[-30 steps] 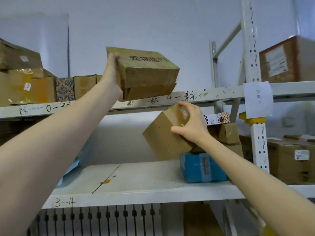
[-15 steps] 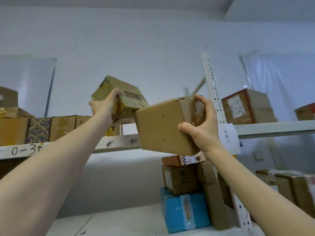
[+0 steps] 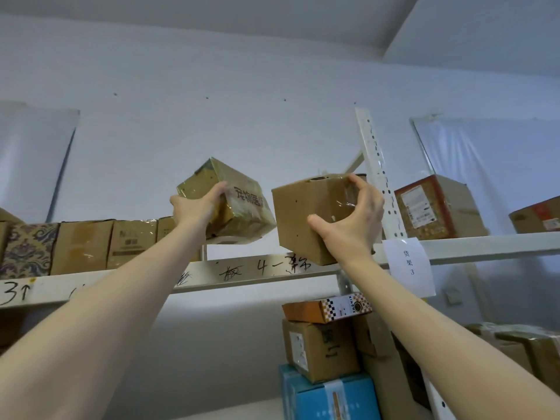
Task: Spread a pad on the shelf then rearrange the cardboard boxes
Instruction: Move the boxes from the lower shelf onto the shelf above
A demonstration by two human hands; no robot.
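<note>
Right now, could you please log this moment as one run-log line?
left hand: grips taped box, tilted | right hand: grips plain box | both boxes raised at upper shelf

This is a storeroom for packed goods. White steel racking stands against a bare white wall (image 3: 242, 116). A perforated upright (image 3: 377, 177) carries a shelf beam (image 3: 272, 272), and the beam's front edge bears handwritten marker codes that include the numerals 3 and 4. A paper sheet (image 3: 409, 265) taped to the rack reads 货架 3.

On the upper level, taped brown cartons (image 3: 85, 247) stand in a tight row, and a labelled carton (image 3: 436, 207) with a printed shipping sticker sits in the next bay. Below, 3 boxes are stacked: a checkered box (image 3: 327, 307) on a brown box (image 3: 321, 350) on a blue box (image 3: 327, 395). Clear plastic sheeting (image 3: 491, 153) covers a panel on the wall.
</note>
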